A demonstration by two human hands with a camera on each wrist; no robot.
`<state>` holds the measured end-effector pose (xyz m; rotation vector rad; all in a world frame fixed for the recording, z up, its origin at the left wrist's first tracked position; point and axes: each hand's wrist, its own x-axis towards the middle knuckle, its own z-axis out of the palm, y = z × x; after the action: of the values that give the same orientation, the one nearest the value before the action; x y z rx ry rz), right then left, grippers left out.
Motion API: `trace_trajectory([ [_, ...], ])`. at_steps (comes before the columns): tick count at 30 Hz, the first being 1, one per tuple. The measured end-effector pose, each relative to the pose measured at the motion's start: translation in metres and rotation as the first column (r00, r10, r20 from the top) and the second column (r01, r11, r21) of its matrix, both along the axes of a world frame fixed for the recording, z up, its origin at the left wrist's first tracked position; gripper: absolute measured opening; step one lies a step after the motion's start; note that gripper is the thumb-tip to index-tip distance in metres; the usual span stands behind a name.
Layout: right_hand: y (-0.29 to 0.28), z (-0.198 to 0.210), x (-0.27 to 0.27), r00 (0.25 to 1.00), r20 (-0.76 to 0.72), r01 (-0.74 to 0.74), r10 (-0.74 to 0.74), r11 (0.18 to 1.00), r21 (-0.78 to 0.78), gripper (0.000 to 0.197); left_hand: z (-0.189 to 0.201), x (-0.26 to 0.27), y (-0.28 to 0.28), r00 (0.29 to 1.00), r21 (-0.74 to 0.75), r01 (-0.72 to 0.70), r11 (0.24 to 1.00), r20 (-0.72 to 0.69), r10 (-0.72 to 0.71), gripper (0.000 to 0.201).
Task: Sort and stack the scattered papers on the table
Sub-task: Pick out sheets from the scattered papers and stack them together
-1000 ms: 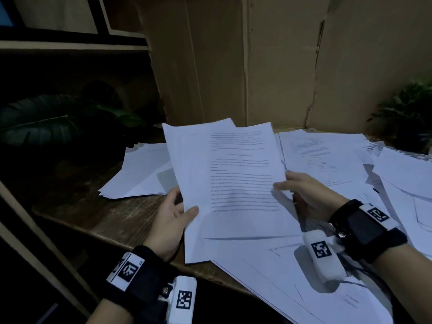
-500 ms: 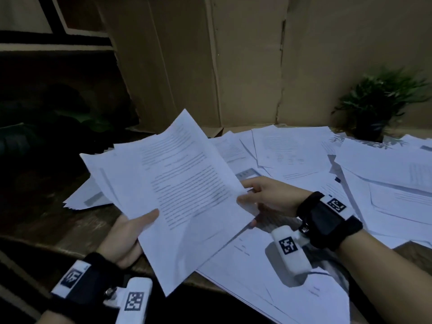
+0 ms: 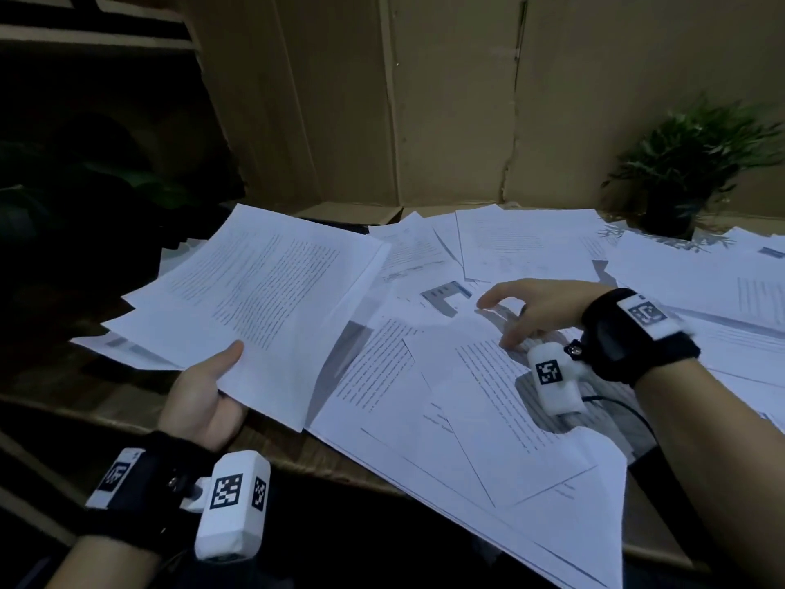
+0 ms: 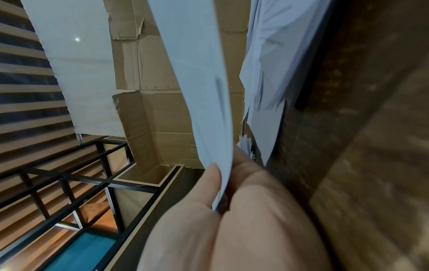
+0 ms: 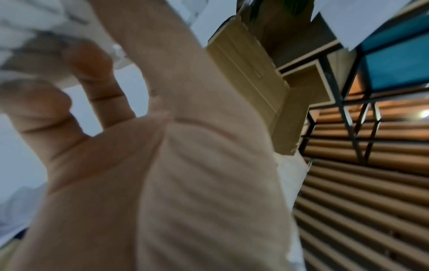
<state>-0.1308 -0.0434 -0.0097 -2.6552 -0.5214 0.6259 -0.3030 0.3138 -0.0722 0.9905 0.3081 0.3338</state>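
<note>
My left hand holds a small sheaf of printed sheets by its near edge, thumb on top, lifted over the table's left part. In the left wrist view the sheaf is pinched between thumb and fingers. My right hand hovers over the scattered papers in the middle of the table, fingers spread and loosely bent, fingertips down near a sheet, holding nothing. The right wrist view shows the bare palm with papers behind, blurred.
More loose sheets cover the right side of the wooden table. A small potted plant stands at the back right. Cardboard panels form the back wall. A low pile lies under the held sheaf.
My right hand has let go of the sheaf and moved right over the scattered sheets. The left hand alone now holds the sheaf, which has swung lower and to the left.
</note>
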Motion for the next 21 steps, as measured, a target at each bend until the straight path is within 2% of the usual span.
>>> trace_trajectory([
  [3,0.013,0.007,-0.003,0.997,0.016,-0.078,0.081,0.988,-0.135,0.058,-0.001,0.001,-0.001,1.0,-0.025,-0.004,1.0,0.002,0.004,0.036],
  [8,0.03,0.016,-0.004,0.99,0.069,-0.1,0.126,0.949,-0.3,0.05,-0.001,0.0,-0.003,0.999,-0.015,0.015,1.0,0.031,-0.014,0.037],
  [10,0.035,0.017,-0.009,0.979,0.126,-0.107,0.159,0.932,-0.345,0.026,-0.002,0.0,-0.005,0.999,-0.007,0.006,1.0,0.043,-0.006,0.039],
  [12,0.04,0.016,-0.013,0.963,0.201,-0.095,0.181,0.921,-0.377,0.033,-0.002,0.0,-0.006,0.999,-0.002,0.0,1.0,0.055,0.0,0.038],
  [13,0.042,0.017,-0.016,0.945,0.268,-0.078,0.188,0.924,-0.373,0.028,-0.002,0.0,-0.006,0.998,0.003,-0.004,1.0,0.056,0.004,0.038],
  [15,0.047,0.027,-0.026,0.861,0.462,-0.041,0.215,0.933,-0.358,0.007,-0.004,0.002,-0.005,0.998,0.033,-0.018,0.999,0.055,0.017,0.038],
  [18,0.058,0.052,-0.045,0.655,0.724,-0.02,0.217,0.963,-0.27,0.027,-0.008,0.004,-0.007,0.998,0.14,-0.007,0.99,0.065,-0.002,0.041],
  [21,0.08,0.066,-0.066,0.437,0.869,-0.162,0.234,0.97,-0.18,0.02,-0.006,0.003,-0.013,0.996,0.246,0.035,0.969,0.073,-0.054,0.043],
])
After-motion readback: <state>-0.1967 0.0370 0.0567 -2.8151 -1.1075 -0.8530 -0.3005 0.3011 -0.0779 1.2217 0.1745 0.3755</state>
